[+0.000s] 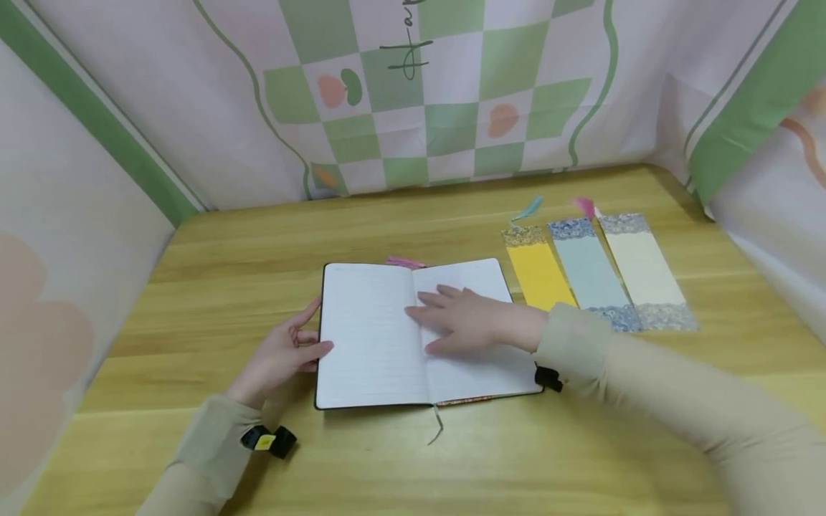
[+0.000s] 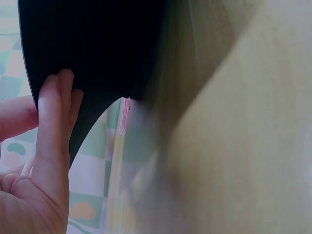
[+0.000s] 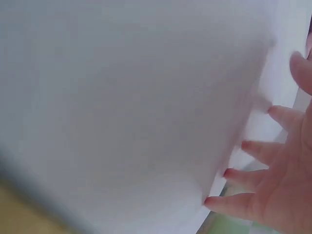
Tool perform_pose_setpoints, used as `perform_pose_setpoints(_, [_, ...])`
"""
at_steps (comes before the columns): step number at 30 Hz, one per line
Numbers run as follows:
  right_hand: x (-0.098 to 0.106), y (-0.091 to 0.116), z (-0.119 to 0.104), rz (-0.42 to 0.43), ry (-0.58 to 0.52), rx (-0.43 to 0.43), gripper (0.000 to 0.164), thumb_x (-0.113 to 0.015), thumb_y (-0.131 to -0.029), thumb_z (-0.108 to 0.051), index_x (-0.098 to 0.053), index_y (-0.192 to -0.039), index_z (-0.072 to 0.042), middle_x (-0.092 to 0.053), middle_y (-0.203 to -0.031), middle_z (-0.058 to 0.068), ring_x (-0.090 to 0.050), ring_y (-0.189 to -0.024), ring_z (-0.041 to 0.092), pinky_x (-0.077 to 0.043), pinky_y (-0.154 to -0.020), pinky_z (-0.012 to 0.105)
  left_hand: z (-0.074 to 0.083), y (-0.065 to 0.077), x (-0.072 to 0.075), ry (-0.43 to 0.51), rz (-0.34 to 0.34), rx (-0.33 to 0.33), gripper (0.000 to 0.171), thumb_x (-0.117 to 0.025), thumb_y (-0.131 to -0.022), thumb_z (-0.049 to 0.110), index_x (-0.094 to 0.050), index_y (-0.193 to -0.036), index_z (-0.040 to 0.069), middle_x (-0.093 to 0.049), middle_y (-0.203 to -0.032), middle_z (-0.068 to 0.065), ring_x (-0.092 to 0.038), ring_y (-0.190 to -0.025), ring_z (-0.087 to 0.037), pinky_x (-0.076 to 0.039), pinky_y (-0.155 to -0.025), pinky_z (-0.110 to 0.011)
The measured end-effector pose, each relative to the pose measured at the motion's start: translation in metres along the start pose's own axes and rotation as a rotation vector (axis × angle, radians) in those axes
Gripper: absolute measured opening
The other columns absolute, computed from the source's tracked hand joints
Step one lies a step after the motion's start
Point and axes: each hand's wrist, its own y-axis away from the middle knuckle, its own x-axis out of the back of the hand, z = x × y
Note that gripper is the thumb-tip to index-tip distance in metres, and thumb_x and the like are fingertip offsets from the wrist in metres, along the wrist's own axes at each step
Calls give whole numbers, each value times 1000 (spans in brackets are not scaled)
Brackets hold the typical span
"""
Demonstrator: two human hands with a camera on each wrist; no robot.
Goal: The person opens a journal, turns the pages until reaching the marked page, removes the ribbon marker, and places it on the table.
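A notebook [image 1: 371,337] with a dark cover lies spread at lined pages in the head view. My left hand [image 1: 284,355] holds its left edge, thumb on the page and fingers beneath the cover. In the left wrist view the black cover [image 2: 97,44] is lifted off the table at that side, with the fingers against its underside. Over the right page, my right hand [image 1: 467,319] is spread, fingertips near the centre fold. The right wrist view shows those straight fingers [image 3: 258,152] at the white page [image 3: 122,107]. A thin ribbon [image 1: 439,426] hangs from the notebook's bottom.
Right of the notebook lie a yellow bookmark [image 1: 538,276], a light blue bookmark [image 1: 590,269] and a cream bookmark [image 1: 648,269], with lace-patterned ends. A pink tassel [image 1: 405,262] shows behind the notebook's top edge. A patterned cloth [image 1: 445,129] hangs behind the wooden table [image 1: 226,279].
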Motion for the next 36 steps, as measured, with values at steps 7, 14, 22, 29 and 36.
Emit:
perform_pose_setpoints(7, [11, -6, 45, 101, 119, -92, 79, -65, -85, -45, -33, -147, -9, -24, -155, 17, -20, -140, 43, -17, -111, 61, 0, 0, 0, 4, 1, -8, 79, -64, -90, 10, -16, -153, 21, -71, -96, -8, -63, -77, -10, -55, -69, -30])
perform_pose_setpoints(14, [23, -14, 73, 178, 105, -169, 79, -71, -82, -40, -38, -143, -2, -36, -146, 25, -27, -135, 47, -21, -111, 58, -5, 1, -1, 6, 10, -1, 80, -64, -90, 10, -16, -153, 20, -71, -95, -8, -61, -75, -11, -54, -68, -31])
perform_pose_setpoints(22, [31, -18, 72, 187, 88, -210, 73, -75, -79, -37, -48, -137, -2, -38, -145, 24, -26, -134, 48, -22, -111, 58, -7, 2, -1, 9, 12, 8, 79, -63, -90, 10, -15, -153, 20, -71, -97, -9, -62, -76, -11, -54, -69, -31])
perform_pose_setpoints(29, [27, -14, 66, 271, 132, -191, 65, -77, -77, -36, -57, -129, -3, -46, -140, 21, -34, -131, 43, -28, -109, 55, -7, 1, -2, 0, 28, 19, 79, -65, -90, 11, -18, -152, 22, -70, -102, -11, -65, -80, -12, -55, -71, -31])
perform_pose_setpoints(36, [17, 0, 64, 379, 121, -91, 54, -79, -77, -23, -62, -124, -4, -56, -128, 18, -46, -121, 37, -40, -101, 50, -4, -1, -2, -21, 19, 5, 78, -65, -90, 11, -18, -152, 23, -70, -100, -10, -64, -80, -12, -55, -72, -32])
